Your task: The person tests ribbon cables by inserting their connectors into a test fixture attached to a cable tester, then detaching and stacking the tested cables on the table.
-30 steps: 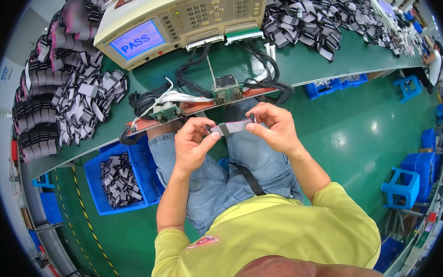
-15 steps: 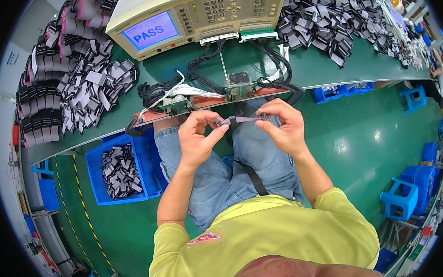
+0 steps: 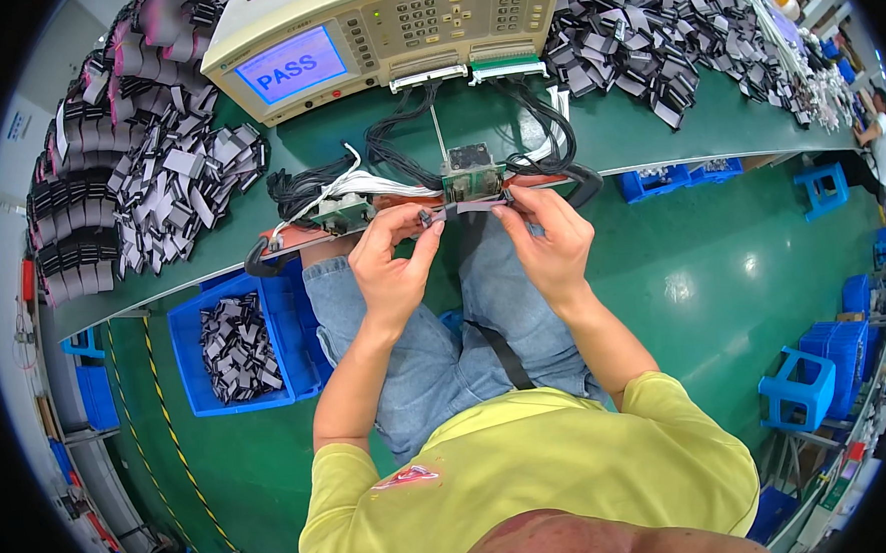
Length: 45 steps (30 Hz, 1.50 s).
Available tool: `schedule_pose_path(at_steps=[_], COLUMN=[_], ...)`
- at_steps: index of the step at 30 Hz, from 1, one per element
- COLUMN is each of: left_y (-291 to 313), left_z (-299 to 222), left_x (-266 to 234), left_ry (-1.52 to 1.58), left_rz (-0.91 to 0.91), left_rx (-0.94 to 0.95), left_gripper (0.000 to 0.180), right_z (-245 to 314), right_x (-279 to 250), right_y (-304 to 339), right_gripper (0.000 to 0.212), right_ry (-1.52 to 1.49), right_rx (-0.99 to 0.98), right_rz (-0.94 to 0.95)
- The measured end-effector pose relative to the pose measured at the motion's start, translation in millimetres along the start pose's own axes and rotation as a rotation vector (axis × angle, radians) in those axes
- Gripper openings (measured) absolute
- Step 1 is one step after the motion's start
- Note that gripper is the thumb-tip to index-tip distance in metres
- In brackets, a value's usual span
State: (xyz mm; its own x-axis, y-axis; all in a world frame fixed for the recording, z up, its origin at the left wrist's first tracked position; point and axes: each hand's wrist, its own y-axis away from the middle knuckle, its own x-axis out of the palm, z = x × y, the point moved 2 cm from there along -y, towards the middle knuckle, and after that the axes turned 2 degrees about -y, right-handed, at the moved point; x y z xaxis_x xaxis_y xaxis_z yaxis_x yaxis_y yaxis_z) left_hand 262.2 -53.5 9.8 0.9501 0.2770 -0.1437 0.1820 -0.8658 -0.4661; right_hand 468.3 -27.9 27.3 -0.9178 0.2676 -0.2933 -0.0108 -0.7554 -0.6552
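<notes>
A short grey ribbon cable (image 3: 479, 206) with dark connectors at its ends is stretched between my two hands, just in front of the bench edge. My left hand (image 3: 391, 269) pinches its left end, thumb against fingertips. The other end is pinched by my right hand (image 3: 553, 243), right beside a small test fixture (image 3: 473, 173) on the edge of the bench. Whether the right-hand connector touches this fixture, I cannot tell. Left of it, above my left hand, sits a second green circuit-board fixture (image 3: 348, 217). Black and white wires (image 3: 390, 184) run to both.
A beige cable tester (image 3: 380, 39) with a lit screen stands on the green bench (image 3: 657, 145). Heaps of ribbon cables (image 3: 182, 175) lie left, and another cable heap (image 3: 641, 41) lies right. A blue bin (image 3: 193, 375) of cables is below left. Blue stools (image 3: 800, 388) stand right.
Both hands have moved up and slightly left, bringing the ribbon cable close to the fixture at the bench edge. My grip on both ends is unchanged. The whole view has shifted slightly.
</notes>
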Motion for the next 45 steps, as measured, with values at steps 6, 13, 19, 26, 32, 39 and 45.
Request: schedule_pose_path(at_steps=[6,13,19,26,32,39,45], left_y=[-1,-1,-1,0,1,3,3], left_z=[1,1,5,6,7,-4,-3], left_x=[1,3,5,5,4,-7,7], left_ry=[0.092,0.106,0.115,0.115,0.142,0.070,0.050], left_rz=[0.013,0.016,-0.003,0.000,0.026,0.224,0.195], left_rx=[-0.044,-0.053,-0.034,-0.020,-0.075,0.051,-0.020], left_gripper=[0.029,0.029,0.029,0.028,0.024,0.025,0.027], right_z=[4,6,5,8,0,40,31], right_x=[2,3,5,8,2,3,6], right_y=[-7,-10,-12,-20,-29,-27,-19], right_gripper=[0.027,0.025,0.023,0.023,0.027,0.032,0.024], right_ry=[0.052,0.104,0.121,0.179,0.123,0.117,0.235], right_rx=[-0.026,-0.011,0.007,0.064,-0.033,-0.344,-0.290], right_rz=[-0.001,-0.008,-0.008,-0.037,0.009,0.383,0.458])
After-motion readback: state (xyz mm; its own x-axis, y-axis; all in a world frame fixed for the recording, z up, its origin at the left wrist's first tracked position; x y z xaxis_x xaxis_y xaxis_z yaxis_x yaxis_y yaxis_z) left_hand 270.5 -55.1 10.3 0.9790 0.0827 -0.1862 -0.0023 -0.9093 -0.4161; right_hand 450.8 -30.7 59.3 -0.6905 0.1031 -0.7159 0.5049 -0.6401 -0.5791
